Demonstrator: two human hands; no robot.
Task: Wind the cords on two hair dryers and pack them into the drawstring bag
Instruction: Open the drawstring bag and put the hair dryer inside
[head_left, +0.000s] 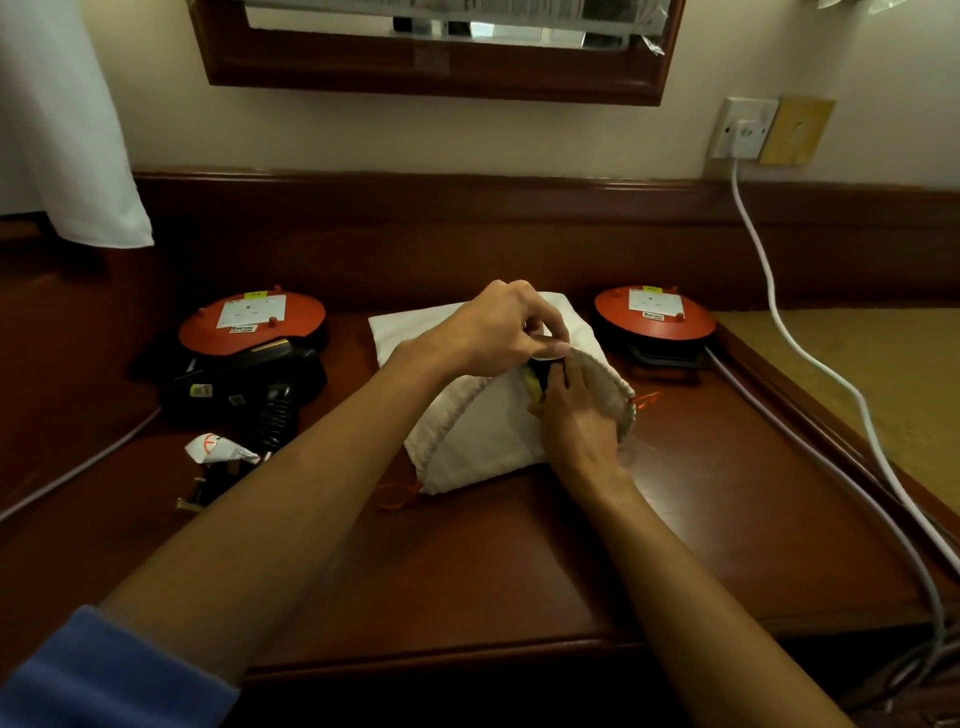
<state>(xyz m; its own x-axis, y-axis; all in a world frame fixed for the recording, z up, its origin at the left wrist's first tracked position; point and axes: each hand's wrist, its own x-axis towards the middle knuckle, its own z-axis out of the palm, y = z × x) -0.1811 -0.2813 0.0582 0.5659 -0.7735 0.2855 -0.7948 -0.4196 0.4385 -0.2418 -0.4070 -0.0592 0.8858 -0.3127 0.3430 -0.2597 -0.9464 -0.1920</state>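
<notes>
Left hand (498, 327) pinching the rim of the drawstring bag (483, 441) mid-tabletop; right hand (571, 410) curled round a dark hair dryer (537, 376) at its mouth. Second hair dryer (249, 379) lying left, cord loose. Risk: mouth collapsing, dryer snagging.

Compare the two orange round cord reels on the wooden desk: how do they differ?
The left orange round cord reel has a black hair dryer lying against its near side; the right orange round cord reel has nothing leaning on it. The left one sits left of the cream drawstring bag, the right one to its right. Both lie flat, each with a white label on top.
</notes>
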